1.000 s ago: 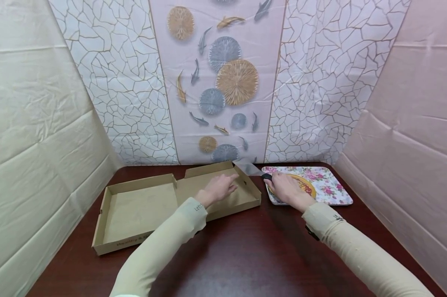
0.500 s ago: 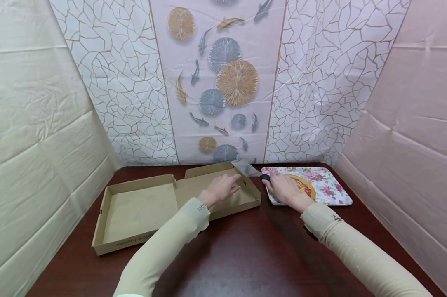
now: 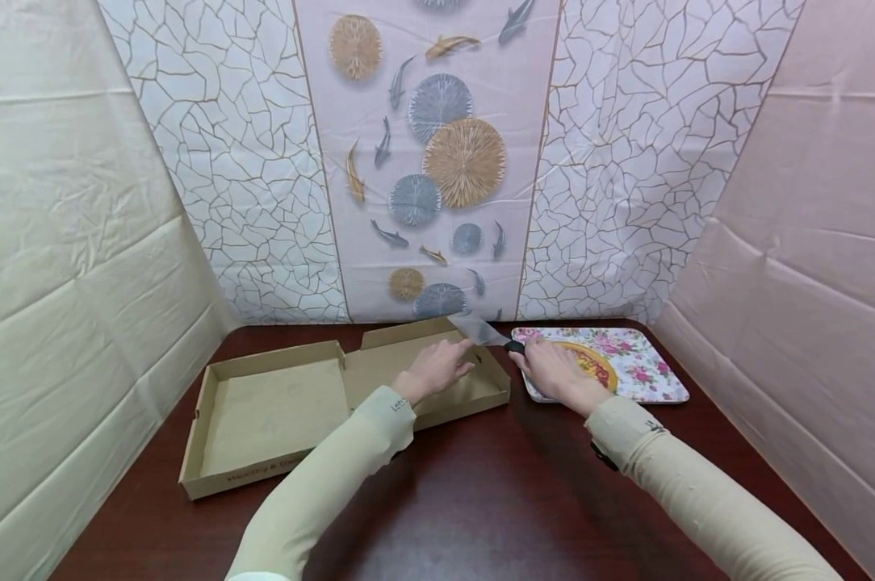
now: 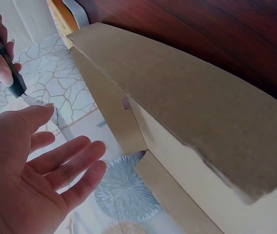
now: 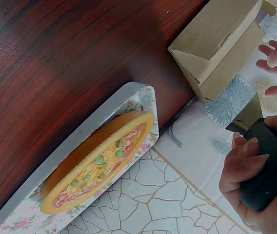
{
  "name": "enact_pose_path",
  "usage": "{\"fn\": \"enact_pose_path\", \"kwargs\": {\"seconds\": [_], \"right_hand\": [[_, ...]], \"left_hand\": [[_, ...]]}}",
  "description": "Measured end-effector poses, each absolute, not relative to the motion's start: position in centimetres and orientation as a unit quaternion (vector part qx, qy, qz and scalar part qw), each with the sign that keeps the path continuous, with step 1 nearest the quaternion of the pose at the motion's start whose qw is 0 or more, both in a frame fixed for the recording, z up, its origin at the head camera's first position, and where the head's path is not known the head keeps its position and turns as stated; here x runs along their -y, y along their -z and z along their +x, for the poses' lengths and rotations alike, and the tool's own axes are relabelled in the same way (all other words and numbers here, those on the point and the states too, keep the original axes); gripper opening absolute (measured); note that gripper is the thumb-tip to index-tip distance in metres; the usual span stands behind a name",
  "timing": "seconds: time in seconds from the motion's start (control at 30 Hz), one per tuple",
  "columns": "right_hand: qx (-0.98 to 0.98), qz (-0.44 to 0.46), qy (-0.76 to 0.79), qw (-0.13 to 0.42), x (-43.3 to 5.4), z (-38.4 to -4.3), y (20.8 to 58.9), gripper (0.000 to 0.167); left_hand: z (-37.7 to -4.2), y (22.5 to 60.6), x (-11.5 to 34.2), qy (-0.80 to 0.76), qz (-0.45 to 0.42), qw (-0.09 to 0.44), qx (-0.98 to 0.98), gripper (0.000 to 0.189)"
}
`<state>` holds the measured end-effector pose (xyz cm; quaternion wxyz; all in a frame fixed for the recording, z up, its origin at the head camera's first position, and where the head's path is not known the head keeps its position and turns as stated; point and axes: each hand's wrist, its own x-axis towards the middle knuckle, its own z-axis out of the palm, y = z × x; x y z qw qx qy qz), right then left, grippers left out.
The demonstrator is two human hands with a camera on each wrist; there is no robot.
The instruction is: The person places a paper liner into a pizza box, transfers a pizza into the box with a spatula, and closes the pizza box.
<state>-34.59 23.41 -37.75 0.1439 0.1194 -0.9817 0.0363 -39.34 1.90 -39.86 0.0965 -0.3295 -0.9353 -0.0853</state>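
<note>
My right hand [image 3: 559,373] grips the black handle of a pizza server [image 3: 477,329], seen close in the right wrist view as a dark handle [image 5: 265,165]. Its triangular metal blade points left, over the far right corner of the cardboard pizza box [image 3: 278,420]. Above the box's right half is my left hand [image 3: 433,373], fingers loosely extended and palm bare in the left wrist view. The left hand's fingertips overlap the blade; whether they touch it I cannot tell. A round pizza [image 5: 99,163] lies on a floral tray [image 3: 644,367], partly hidden behind my right hand in the head view.
The pizza box lies unfolded flat, low walls around both halves, on the dark red-brown table [image 3: 481,500]. A patterned cloth [image 3: 437,161] hangs behind the table, and plain cloth walls [image 3: 81,282] close in both sides.
The pizza server has shifted slightly left with my right hand. My left hand has edged a little right, nearer the blade. Box, tray and pizza stay put.
</note>
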Motion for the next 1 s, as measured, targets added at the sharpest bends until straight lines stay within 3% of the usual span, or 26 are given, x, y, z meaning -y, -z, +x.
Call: {"fn": "enact_pose_path", "kwargs": {"seconds": [0.6,0.83,1.0], "right_hand": [[0.983,0.114,-0.046,0.137,-22.7,-34.4,37.8,0.039],[0.983,0.120,-0.049,0.128,-22.4,-34.5,37.7,0.036],[0.985,0.116,-0.054,0.116,-22.2,-34.4,37.5,0.039]], "left_hand": [[-39.8,40.6,-3.3,0.135,-0.346,0.112,0.922,0.045],[-39.6,40.6,-3.6,0.160,-0.353,0.132,0.912,0.019],[-39.5,40.7,-3.8,0.165,-0.349,0.134,0.913,0.015]]}}
